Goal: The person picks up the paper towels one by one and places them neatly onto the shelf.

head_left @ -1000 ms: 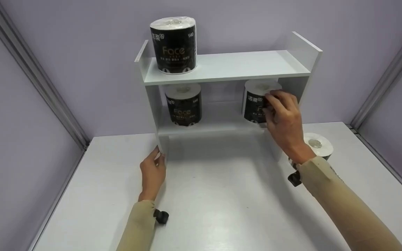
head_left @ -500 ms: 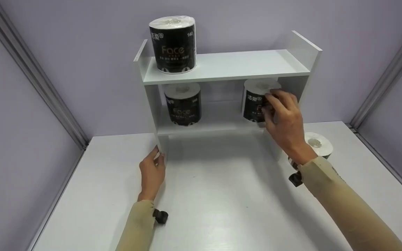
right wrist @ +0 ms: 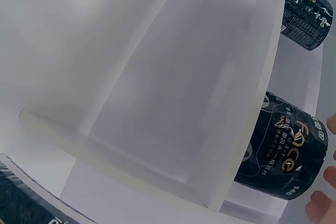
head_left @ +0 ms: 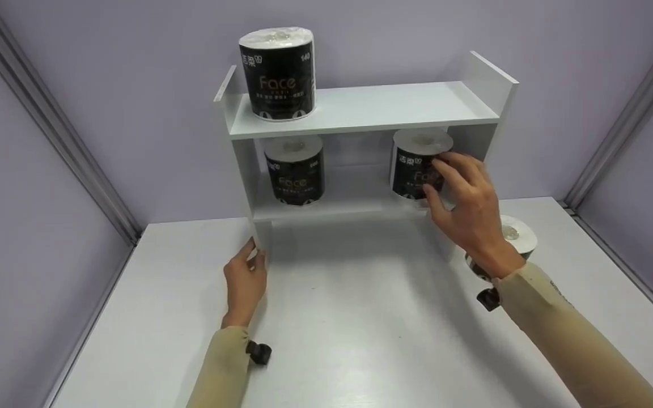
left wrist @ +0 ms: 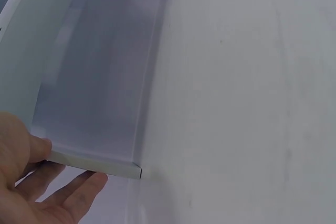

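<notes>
A white two-tier shelf (head_left: 394,105) stands on the table. At its left leg, my left hand (head_left: 244,286) holds the lower edge of the side panel. In the left wrist view, the thumb is on one face of that panel (left wrist: 97,164) and the fingers (left wrist: 79,195) are on the other. On the lower tier's right side stands a toilet paper roll (head_left: 408,177) with a black "Face" wrapper. My right hand (head_left: 471,209) is just in front of it, thumb and fingers parted. The right wrist view has the fingertips (right wrist: 329,176) beside the upright roll (right wrist: 286,153), a small gap between them.
Another such roll (head_left: 298,184) stands on the lower tier's left, and one more roll (head_left: 280,85) is above it on the top tier. To the right of the shelf, a further roll (head_left: 519,235) stands on the table (head_left: 332,340), partly behind my right wrist.
My right hand has loosened from the right-hand roll and drawn slightly back, its fingers spreading. The roll stays on the lower tier. My left hand keeps its hold on the side panel.
</notes>
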Motion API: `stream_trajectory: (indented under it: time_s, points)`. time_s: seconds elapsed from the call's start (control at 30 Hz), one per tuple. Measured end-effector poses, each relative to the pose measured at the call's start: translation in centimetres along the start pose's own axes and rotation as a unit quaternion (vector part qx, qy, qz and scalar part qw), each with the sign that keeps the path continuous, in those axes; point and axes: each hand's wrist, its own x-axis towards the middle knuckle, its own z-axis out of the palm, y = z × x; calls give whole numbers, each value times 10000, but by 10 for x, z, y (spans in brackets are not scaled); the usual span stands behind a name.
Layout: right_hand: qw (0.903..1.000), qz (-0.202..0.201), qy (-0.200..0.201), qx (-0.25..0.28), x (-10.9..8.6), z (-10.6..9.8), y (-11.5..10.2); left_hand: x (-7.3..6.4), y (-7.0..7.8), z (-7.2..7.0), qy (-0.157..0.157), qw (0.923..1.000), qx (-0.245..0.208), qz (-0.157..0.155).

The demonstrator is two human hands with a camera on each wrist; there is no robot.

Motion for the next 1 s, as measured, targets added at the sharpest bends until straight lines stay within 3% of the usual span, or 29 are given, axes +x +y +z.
stream_trajectory:
  time_s: [0.23,0.53,1.0]
  points:
    - [10000,-1,15,-94,-8,-10,0,2,4,-5,-58,9995,45,-316]
    - [9996,163,233,-7,-18,-22,4,2,10,-6,-108,9988,26,-471]
    - [9996,166,1,-230,-34,-40,14,2,7,-6,-69,9994,78,-345]
